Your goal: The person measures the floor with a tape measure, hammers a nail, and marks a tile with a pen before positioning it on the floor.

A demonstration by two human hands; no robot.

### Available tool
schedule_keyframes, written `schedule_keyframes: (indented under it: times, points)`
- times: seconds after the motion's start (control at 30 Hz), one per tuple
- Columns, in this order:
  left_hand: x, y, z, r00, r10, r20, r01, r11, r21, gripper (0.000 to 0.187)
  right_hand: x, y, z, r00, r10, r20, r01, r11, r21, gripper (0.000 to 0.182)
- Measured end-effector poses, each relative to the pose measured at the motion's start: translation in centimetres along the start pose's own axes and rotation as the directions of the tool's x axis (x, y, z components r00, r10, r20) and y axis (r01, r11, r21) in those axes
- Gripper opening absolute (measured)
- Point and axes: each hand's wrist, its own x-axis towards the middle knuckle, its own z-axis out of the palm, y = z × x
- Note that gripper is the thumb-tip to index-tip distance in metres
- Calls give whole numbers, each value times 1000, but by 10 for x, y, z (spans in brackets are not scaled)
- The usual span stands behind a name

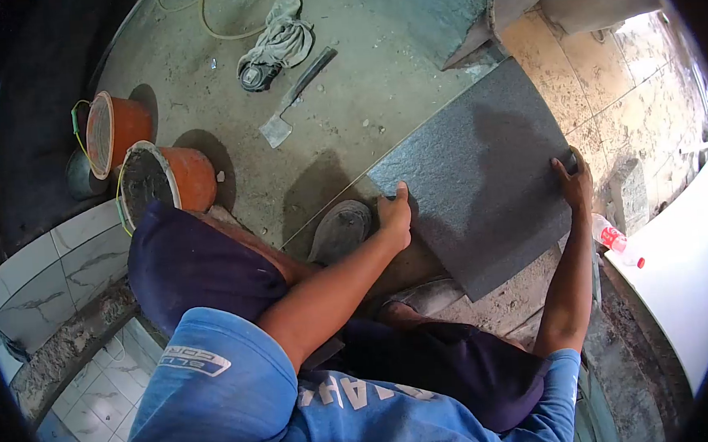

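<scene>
A large dark grey floor tile with a textured face lies in front of me, tilted in view. My left hand grips its near left edge, thumb on the top face and fingers hidden beneath. At the opposite edge my right hand is closed, with its thumb on top. A thin straight line runs over the floor along the tile's far edge. My shoe rests left of the tile, close to my left hand.
Two orange buckets stand at left, the nearer holding grey mix. A scraper, a tape measure and a rag lie on the concrete floor. At right are a plastic bottle, a white panel and dirty beige tiles.
</scene>
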Motion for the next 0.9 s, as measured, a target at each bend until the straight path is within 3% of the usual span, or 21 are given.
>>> schedule_keyframes:
  times: [0.23,0.3,0.57,0.63,0.9]
  points:
    - [-9,7,4,1000,-12,14,12,1000,-4,85,5,8,1,999,-30,-22,30,1000,-3,65]
    - [-17,11,8,991,31,-133,-19,996,86,72,5,9,2,1000,-15,-27,15,1000,1,65]
    - [-24,18,7,997,-14,-75,20,996,83,74,4,9,5,998,-22,-62,23,1000,15,69]
    - [-19,15,4,999,-35,-10,35,999,-4,81,4,8,5,998,-18,-64,20,1000,22,69]
    - [-16,9,6,994,47,-96,-44,999,27,76,5,7,4,999,15,-31,-13,999,45,67]
